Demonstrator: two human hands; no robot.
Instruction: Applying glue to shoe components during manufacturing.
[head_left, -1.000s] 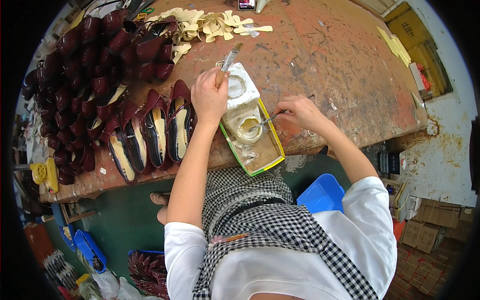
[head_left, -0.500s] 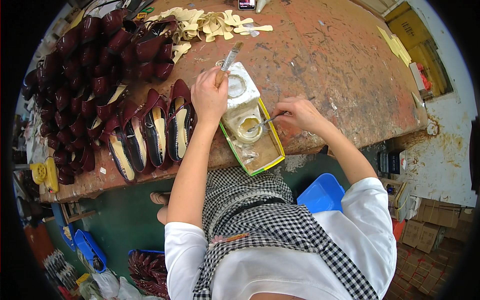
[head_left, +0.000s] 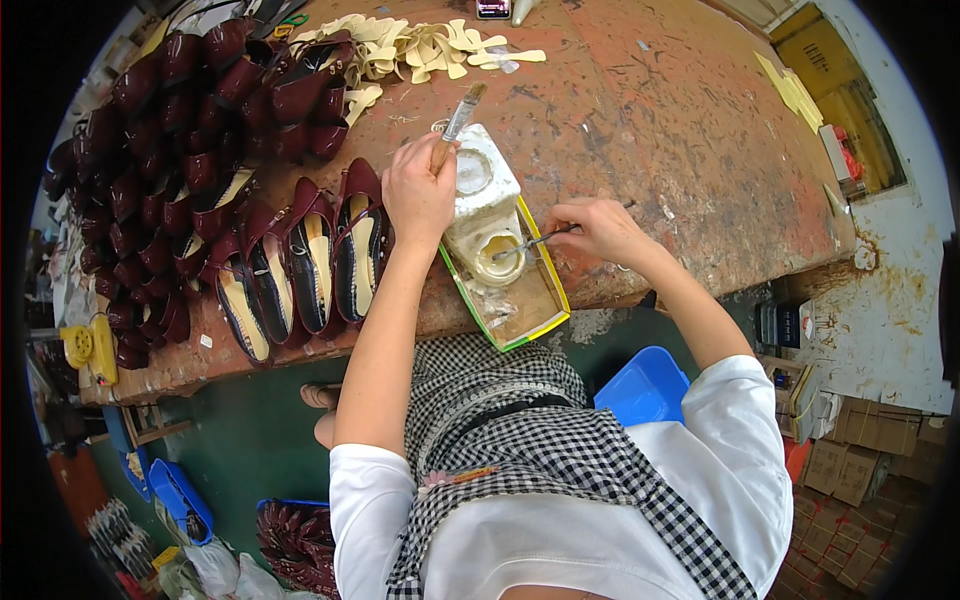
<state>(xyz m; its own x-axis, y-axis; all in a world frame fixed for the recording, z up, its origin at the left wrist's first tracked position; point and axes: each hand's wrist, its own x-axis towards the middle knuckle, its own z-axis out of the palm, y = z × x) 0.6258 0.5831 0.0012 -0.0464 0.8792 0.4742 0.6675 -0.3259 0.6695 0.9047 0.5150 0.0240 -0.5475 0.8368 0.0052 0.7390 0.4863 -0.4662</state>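
Note:
A wooden-handled paintbrush (head_left: 460, 118) is gripped in my left hand (head_left: 418, 188), its bristles pointing up and away. That hand is beside a white glue-caked container (head_left: 482, 205) with two round openings. My right hand (head_left: 597, 230) pinches a thin dark metal tool (head_left: 545, 238); its tip reaches into the nearer opening, where yellowish glue (head_left: 497, 257) shows. The container stands in a shallow yellow-and-green edged box (head_left: 522, 338) at the table's front edge. To the left of my left forearm, several dark red shoes (head_left: 358, 240) lie in a row with pale insole strips inside.
A large heap of glossy dark red shoes (head_left: 175, 110) covers the table's left side. Cream cut-out pieces (head_left: 420, 45) lie at the back. A phone (head_left: 493, 9) rests at the far edge. Below the table are a blue bin (head_left: 642, 385) and a yellow device (head_left: 92, 347) hangs at the left edge.
The tool in my right hand has shifted slightly within the glue opening. My left hand and the brush stay practically where they were.

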